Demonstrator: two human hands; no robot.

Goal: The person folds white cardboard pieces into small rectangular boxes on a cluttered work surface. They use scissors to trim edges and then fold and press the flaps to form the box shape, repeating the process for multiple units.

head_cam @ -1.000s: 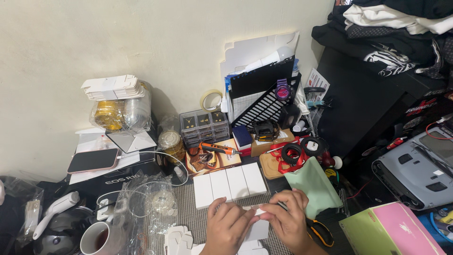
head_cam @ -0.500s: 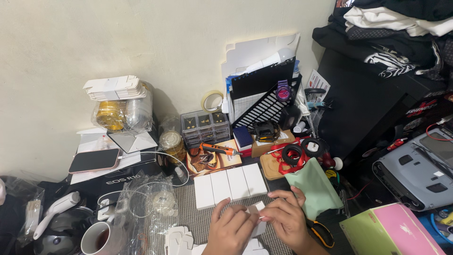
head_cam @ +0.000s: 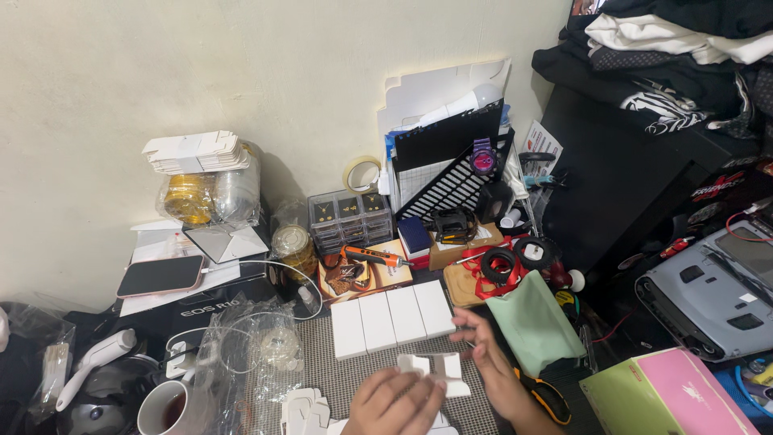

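Two hands work low at the near edge of the table, and between them lies a small white folded card box point(head_cam: 435, 369), still partly flat with its flaps up. The left hand point(head_cam: 393, 403) lies curled on the near side of the box, knuckles up, its fingers pressing on the card's lower edge; whether they pinch it cannot be told. The right hand point(head_cam: 489, 354) stands just beside the box on its right, fingers loosely spread and half open, the tips close to the card's right flap but not clearly gripping it.

Just beyond the box, toward the wall, four finished white boxes point(head_cam: 392, 316) lie side by side in a row on a grey woven mat point(head_cam: 322, 374). More flat white card blanks point(head_cam: 304, 409) lie at the near edge, left of the left hand. A green cloth point(head_cam: 533, 324) lies right of the right hand, with orange-handled scissors point(head_cam: 546, 395) near the wrist. At the left near corner stands a mug of dark drink point(head_cam: 167, 409), beside crumpled clear plastic point(head_cam: 250, 346).

Along the far edge, against a plain cream wall point(head_cam: 241, 72), stand a small clear drawer unit point(head_cam: 350, 217), a roll of tape point(head_cam: 362, 173), a phone point(head_cam: 159, 275) on papers and a black rack point(head_cam: 451, 169). Dark clothes point(head_cam: 668, 40) are piled at the right on a black cabinet.
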